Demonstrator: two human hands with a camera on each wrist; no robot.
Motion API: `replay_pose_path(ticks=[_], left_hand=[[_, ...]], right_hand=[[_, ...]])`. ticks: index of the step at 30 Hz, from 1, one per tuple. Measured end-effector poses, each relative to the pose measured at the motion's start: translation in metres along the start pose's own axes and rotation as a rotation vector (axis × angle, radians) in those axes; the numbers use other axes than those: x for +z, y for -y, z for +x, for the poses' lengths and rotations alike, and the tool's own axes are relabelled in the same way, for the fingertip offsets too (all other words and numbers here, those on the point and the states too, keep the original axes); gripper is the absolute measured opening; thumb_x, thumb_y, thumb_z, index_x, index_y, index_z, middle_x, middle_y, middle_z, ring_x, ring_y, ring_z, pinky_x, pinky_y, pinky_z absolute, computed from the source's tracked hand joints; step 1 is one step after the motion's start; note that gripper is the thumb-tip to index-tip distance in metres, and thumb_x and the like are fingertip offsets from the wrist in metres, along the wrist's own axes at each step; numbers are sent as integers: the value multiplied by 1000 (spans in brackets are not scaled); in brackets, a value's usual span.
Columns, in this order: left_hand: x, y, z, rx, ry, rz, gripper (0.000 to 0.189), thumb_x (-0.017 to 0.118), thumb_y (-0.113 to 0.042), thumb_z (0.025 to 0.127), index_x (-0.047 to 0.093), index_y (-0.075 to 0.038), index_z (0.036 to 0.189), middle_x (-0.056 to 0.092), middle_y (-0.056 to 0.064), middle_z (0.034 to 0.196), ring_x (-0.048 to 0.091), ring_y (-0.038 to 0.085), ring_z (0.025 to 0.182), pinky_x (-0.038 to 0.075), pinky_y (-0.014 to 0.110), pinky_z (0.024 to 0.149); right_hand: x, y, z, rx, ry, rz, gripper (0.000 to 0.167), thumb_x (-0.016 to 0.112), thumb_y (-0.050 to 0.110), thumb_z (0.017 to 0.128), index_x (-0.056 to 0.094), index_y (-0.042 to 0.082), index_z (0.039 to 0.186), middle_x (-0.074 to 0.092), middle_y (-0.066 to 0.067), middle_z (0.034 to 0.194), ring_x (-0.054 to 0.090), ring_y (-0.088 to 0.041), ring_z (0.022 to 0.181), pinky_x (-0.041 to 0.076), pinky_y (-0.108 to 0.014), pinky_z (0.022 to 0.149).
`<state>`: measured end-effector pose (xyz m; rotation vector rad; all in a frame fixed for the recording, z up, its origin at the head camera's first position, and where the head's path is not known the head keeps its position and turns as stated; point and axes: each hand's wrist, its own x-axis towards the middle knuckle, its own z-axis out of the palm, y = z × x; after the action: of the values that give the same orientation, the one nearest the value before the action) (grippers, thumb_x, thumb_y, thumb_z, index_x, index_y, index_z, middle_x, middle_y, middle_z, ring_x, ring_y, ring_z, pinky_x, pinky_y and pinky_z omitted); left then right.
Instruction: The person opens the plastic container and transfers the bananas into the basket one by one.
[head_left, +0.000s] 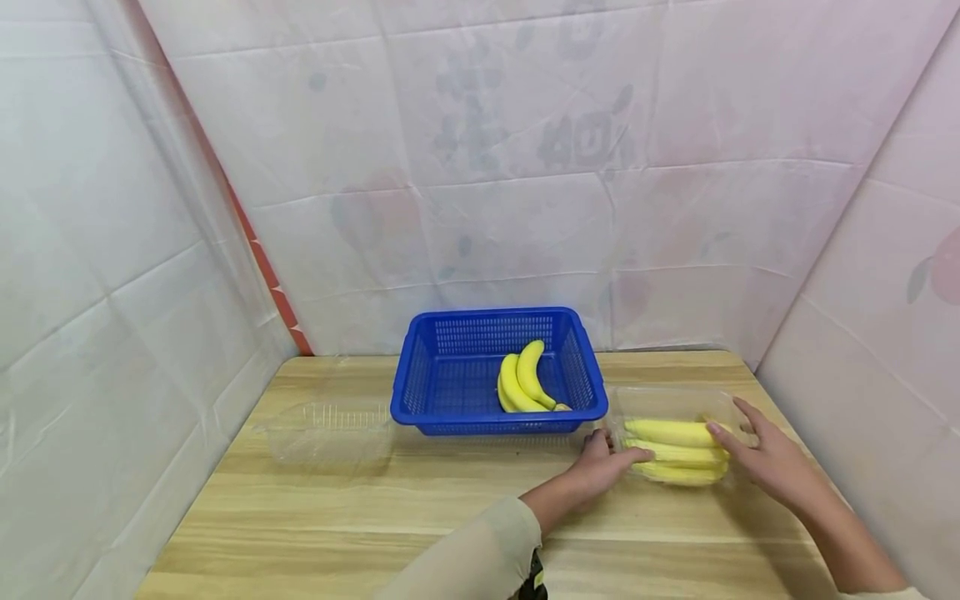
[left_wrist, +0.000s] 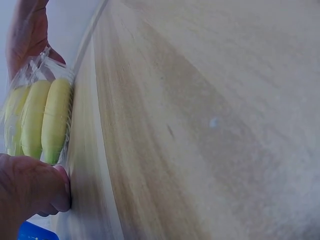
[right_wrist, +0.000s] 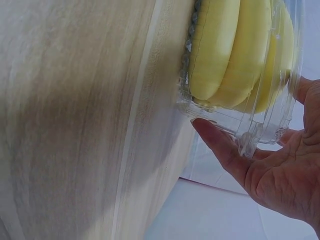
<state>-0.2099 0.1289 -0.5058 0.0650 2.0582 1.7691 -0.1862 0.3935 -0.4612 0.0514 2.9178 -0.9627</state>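
Observation:
A clear plastic clamshell box [head_left: 678,402] stands at the right of the table with several yellow bananas [head_left: 678,454] lying side by side in it. My left hand [head_left: 597,468] grips the box's left end, thumb over the edge and the other fingers curled below. At the opposite end, my right hand [head_left: 772,454] holds the box between thumb and fingers. The right wrist view shows the thumb [right_wrist: 217,142] against the box's lower corner. Whether the lid is closed, I cannot tell.
A blue plastic basket [head_left: 498,419] sits at the back middle, with a few bananas [head_left: 525,379] in its right half. Another clear plastic box [head_left: 330,433] is at the left of the wooden table [head_left: 337,525]. White sheeting [head_left: 517,208] hangs behind and at both sides.

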Motion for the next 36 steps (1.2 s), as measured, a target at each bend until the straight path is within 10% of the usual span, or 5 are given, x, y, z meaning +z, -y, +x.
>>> replay_pose_path(ticks=[36], left_hand=[[-6,3,-33,-32,-3,20,64,89,-35,84,56,-11,133,59,6,137,59,25,129,52,50,111]], right_hand=[[3,1,-26,-4,-51,-83,87,52,53,110,23,-7,166,50,-50,144,72,-59,101,59,-61,74]])
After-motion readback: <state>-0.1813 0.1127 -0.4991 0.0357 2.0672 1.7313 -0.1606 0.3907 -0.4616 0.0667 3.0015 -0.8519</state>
